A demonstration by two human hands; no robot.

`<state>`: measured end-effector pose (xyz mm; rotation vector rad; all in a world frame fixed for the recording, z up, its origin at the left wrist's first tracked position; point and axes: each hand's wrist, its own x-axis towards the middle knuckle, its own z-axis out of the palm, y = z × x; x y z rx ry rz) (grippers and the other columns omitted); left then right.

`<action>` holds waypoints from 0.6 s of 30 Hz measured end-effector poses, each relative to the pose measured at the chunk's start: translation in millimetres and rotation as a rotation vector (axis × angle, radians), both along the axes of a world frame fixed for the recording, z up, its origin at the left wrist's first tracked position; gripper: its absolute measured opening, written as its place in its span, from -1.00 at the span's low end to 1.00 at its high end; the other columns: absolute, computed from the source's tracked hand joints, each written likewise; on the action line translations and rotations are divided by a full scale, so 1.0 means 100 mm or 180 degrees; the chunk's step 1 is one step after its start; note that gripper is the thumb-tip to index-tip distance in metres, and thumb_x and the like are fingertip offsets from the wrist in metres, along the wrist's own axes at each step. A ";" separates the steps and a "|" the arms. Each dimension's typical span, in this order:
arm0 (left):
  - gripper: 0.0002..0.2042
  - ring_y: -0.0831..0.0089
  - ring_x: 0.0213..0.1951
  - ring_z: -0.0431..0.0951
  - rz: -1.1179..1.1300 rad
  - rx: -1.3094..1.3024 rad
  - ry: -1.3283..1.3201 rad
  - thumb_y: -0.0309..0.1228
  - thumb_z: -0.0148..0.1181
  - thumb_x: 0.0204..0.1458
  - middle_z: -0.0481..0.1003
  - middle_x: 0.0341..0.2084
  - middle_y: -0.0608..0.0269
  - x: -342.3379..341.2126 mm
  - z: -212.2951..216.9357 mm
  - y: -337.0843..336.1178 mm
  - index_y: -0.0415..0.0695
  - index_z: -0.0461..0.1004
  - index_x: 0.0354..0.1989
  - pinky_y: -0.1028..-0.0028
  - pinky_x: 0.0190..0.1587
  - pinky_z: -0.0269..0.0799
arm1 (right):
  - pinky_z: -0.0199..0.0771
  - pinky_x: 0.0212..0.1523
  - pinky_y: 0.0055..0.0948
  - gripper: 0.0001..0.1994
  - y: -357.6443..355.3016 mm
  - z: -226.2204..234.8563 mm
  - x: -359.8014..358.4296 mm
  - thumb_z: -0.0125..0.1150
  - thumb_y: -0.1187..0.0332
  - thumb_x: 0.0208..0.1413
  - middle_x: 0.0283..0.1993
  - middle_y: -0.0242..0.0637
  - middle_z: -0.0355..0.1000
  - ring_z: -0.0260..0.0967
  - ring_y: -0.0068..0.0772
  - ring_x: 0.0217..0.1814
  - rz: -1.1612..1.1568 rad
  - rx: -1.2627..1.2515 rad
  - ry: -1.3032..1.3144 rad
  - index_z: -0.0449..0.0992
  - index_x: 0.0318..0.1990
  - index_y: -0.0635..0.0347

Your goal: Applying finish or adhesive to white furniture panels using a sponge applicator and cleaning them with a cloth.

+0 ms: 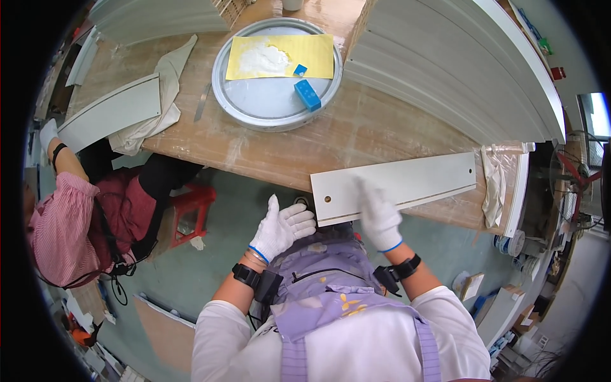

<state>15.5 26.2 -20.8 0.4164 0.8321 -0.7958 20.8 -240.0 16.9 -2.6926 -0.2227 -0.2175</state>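
A long white board (414, 184) with a small hole near each end lies across the front edge of the table, its left end jutting out over my lap. My left hand (283, 228), in a white knit glove with a blue cuff, is beside that end, apart from it. Its fingers are spread and it holds nothing. Over the board's lower edge is my right hand (380, 219), gloved the same way. Its fingers are smeared by motion, and I cannot tell whether they touch the board or hold anything.
A round metal lid (229, 102) bears a yellow sheet (318, 54) with white powder (264, 58), and a blue block (307, 95). Stacked white panels (439, 70) rise at the back right. Left, a co-worker's gloved hand (48, 135) touches another white board (121, 111) near cloth (168, 83).
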 end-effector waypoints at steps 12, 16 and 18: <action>-0.10 -0.07 0.24 0.34 -0.0612 -0.0015 -0.0604 0.31 -0.22 0.21 0.26 0.26 -0.25 0.14 0.08 -0.27 -0.41 0.09 0.34 -0.04 0.26 0.26 | 0.51 -0.38 -0.25 -0.53 0.16 0.08 -0.31 0.16 0.34 0.02 -0.37 -0.30 0.40 0.44 -0.18 -0.38 0.0328 -0.0351 0.0313 0.40 0.17 0.03; -0.09 -0.05 0.24 0.35 -0.0640 0.0164 -0.0440 0.32 -0.27 0.21 0.28 0.25 -0.22 0.16 0.12 -0.33 -0.40 0.08 0.35 -0.03 0.27 0.24 | 0.53 -0.41 -0.17 -0.50 0.06 0.13 -0.34 0.19 0.37 0.01 -0.33 -0.22 0.46 0.48 -0.11 -0.42 0.0340 -0.0036 0.0664 0.39 0.18 -0.10; -0.07 -0.06 0.24 0.35 -0.0738 0.0298 -0.0739 0.34 -0.25 0.20 0.27 0.24 -0.26 0.15 0.05 -0.34 -0.43 0.08 0.33 -0.05 0.24 0.29 | 0.55 -0.34 -0.17 -0.59 0.22 0.09 -0.37 0.22 0.30 0.04 -0.29 -0.25 0.46 0.53 -0.12 -0.29 0.1184 0.0511 0.0773 0.42 0.10 -0.07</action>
